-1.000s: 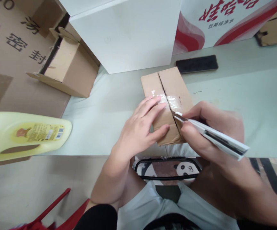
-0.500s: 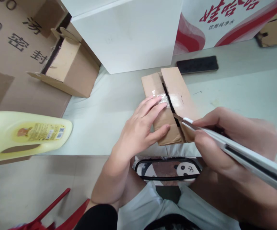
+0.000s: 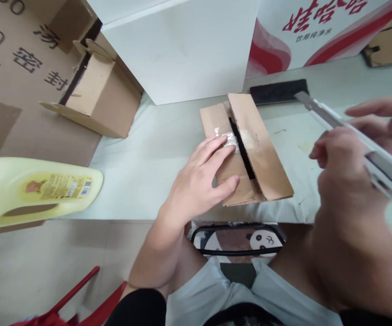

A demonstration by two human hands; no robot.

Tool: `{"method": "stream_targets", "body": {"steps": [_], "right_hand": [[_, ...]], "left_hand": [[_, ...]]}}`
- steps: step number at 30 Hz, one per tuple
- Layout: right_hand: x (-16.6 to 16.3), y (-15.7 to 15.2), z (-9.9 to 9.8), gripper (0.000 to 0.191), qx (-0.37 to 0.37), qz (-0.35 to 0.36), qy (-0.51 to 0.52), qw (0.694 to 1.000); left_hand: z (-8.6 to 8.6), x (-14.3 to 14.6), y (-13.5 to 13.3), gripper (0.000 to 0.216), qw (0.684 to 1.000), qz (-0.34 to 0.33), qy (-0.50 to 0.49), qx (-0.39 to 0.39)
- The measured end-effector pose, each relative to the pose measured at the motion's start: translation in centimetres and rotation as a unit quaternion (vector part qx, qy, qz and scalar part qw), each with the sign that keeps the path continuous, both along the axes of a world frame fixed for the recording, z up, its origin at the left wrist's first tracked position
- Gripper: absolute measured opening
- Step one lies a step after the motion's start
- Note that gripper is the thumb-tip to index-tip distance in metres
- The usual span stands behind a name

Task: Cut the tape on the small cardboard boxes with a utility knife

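A small brown cardboard box [image 3: 267, 158] lies on the pale table [image 3: 148, 158] in front of me. Its taped top seam is cut and the right flap stands slightly raised, showing a dark gap. My left hand [image 3: 199, 181] lies flat on the left flap with its fingers stretched out, pressing it down. My right hand [image 3: 348, 163] is off to the right of the box, above the table, and grips a white utility knife [image 3: 352, 131] whose blade points up and left, away from the box.
A black phone [image 3: 279, 90] lies behind the box. A large white box [image 3: 182, 50] and a red-and-white printed carton [image 3: 318, 31] stand at the back. An open cardboard box [image 3: 97, 95] sits at left, a yellow plastic jug [image 3: 36, 190] nearer. A panda-print bag [image 3: 240, 237] rests at my lap.
The knife ran down the seam toward me and came out at the box's near end. My right hand then swung it away to the right. The right flap has lifted; my left hand stayed put.
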State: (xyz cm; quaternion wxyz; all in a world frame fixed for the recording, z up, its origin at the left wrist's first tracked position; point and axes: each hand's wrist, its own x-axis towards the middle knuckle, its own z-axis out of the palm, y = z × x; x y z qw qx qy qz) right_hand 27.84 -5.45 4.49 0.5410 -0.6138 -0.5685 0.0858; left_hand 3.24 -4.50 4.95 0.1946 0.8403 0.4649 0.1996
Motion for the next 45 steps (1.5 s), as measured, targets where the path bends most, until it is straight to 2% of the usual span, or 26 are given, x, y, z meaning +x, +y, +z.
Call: {"method": "stream_targets", "body": {"steps": [1, 3, 8, 12, 15, 19, 23, 27, 32, 34, 37, 40, 45], "right_hand": [[-0.7, 1.9, -0.3, 0.023, 0.025, -0.013, 0.012, 1.000], [-1.1, 3.7, -1.1, 0.023, 0.033, -0.015, 0.016, 0.999], [0.5, 2.6, -1.1, 0.031, -0.131, 0.007, -0.080, 0.988], [0.7, 2.9, -0.6, 0.036, -0.267, 0.017, -0.160, 0.950], [0.6, 3.6, -1.4, 0.044, -0.342, 0.038, -0.226, 0.911], [0.9, 4.1, -2.9, 0.060, -0.401, 0.101, -0.267, 0.870], [1.2, 4.4, -3.6, 0.060, -0.450, 0.135, -0.278, 0.838], [1.3, 4.7, -3.7, 0.057, -0.498, 0.137, -0.297, 0.803], [1.2, 4.6, -3.4, 0.056, -0.506, 0.147, -0.281, 0.802], [1.0, 4.5, -3.3, 0.054, -0.498, 0.147, -0.278, 0.808], [0.8, 4.4, -3.1, 0.051, -0.471, 0.147, -0.264, 0.829], [0.6, 4.4, -2.9, 0.049, -0.457, 0.170, -0.241, 0.839], [0.2, 4.5, -2.4, 0.045, -0.454, 0.222, -0.204, 0.839]], "left_hand": [[0.1, 0.0, 0.0, 0.054, 1.000, 0.004, 0.003, -0.005], [0.3, 0.1, 0.0, 0.053, 1.000, 0.010, 0.007, -0.012], [0.6, 0.0, -0.1, 0.051, 0.999, 0.021, 0.015, -0.028], [1.0, -0.4, -0.1, 0.047, 0.999, 0.038, 0.012, -0.030], [1.4, -0.8, -0.1, 0.043, 0.998, 0.056, 0.014, -0.034], [1.7, -0.9, 0.0, 0.038, 0.997, 0.066, 0.009, -0.037], [1.9, -1.0, 0.3, 0.026, 0.996, 0.081, -0.010, -0.023], [1.8, -2.0, 1.0, 0.006, 0.987, 0.153, -0.053, -0.019], [1.0, -3.9, 2.0, 0.031, 0.950, 0.273, -0.104, -0.108], [0.4, -4.6, 2.3, 0.044, 0.929, 0.289, -0.178, -0.148], [-0.5, -5.2, 2.9, 0.055, 0.896, 0.305, -0.289, -0.146], [-1.4, -5.6, 3.6, 0.055, 0.871, 0.319, -0.346, -0.139], [-2.5, -5.8, 4.7, 0.030, 0.824, 0.356, -0.414, -0.154]]}}
